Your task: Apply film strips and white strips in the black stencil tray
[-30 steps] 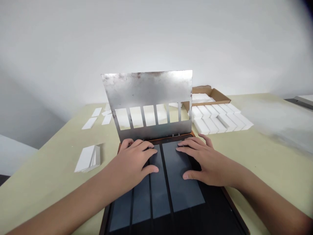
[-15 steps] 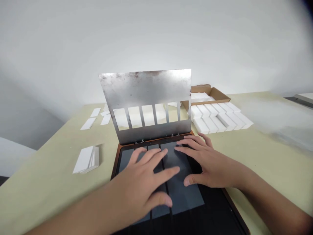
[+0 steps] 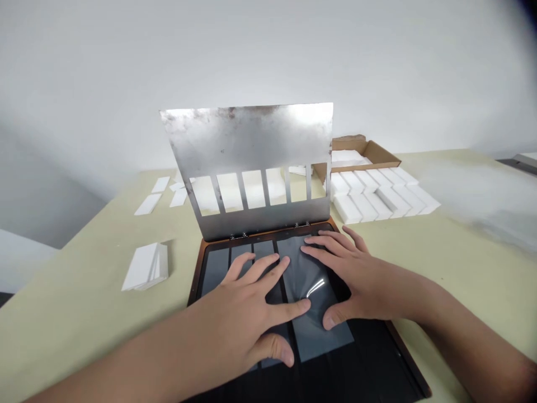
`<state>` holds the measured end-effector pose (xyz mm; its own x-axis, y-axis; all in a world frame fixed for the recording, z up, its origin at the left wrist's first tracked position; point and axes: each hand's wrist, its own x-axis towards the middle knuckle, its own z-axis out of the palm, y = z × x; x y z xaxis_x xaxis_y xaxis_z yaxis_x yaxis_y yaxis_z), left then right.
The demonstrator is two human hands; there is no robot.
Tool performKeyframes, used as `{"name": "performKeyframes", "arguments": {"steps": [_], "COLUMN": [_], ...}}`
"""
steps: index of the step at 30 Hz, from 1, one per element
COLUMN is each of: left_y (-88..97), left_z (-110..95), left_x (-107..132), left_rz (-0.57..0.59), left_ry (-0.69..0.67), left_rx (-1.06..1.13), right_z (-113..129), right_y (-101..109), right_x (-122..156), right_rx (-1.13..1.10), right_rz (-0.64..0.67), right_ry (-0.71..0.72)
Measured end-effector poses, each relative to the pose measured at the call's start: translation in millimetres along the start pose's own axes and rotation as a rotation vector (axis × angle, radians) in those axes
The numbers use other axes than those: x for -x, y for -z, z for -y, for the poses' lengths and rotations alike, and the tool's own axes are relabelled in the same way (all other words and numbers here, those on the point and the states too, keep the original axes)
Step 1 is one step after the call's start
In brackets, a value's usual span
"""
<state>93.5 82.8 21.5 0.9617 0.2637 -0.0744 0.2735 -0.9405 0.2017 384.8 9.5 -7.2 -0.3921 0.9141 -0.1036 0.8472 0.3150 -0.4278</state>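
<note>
A black tray with a brown rim lies before me, its hinged metal plate standing raised at the back. Dark, glossy film strips lie side by side in the tray. My right hand is open over the rightmost film sheet, fingers near its far edge and thumb at its right side. With fingers spread, my left hand rests over the strips, its index finger reaching onto that same sheet. The sheet looks slightly buckled between the hands, with a bright glint. Parts of the strips are hidden under my left hand.
To the left is a stack of white cards, with several loose white cards behind it. Rows of white blocks sit at the right in front of an open cardboard box. A wall rises behind the table.
The right sheet now shows a bright glint and a slight buckle. My right thumb has shifted a little right and down. The view has tilted slightly; both hands stay over the tray.
</note>
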Motion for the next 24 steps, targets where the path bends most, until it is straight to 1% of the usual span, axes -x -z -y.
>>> {"name": "performKeyframes", "arguments": {"steps": [5, 11, 14, 17, 24], "left_y": [3.1, 10.4, 12.4, 12.8, 5.2], "left_z": [3.3, 7.5, 6.7, 5.0, 8.7], "left_x": [0.4, 3.0, 4.0, 4.3, 5.5], "left_rz": [0.036, 0.076, 0.093, 0.082, 0.015], "left_ry": [-0.014, -0.013, -0.020, -0.026, -0.077], "left_rx": [-0.001, 0.023, 0.004, -0.014, -0.127], "right_z": [-1.6, -5.0, -6.2, -5.7, -1.5], "right_y": [1.1, 7.1, 8.2, 8.0, 5.8], "right_x": [0.8, 3.2, 4.1, 3.9, -2.5], "right_rx": [-0.012, -0.036, -0.021, 0.018, 0.052], "right_rz": [-0.005, 0.064, 0.038, 0.022, -0.071], "right_ry": [0.010, -0.024, -0.001, 0.016, 0.039]}}
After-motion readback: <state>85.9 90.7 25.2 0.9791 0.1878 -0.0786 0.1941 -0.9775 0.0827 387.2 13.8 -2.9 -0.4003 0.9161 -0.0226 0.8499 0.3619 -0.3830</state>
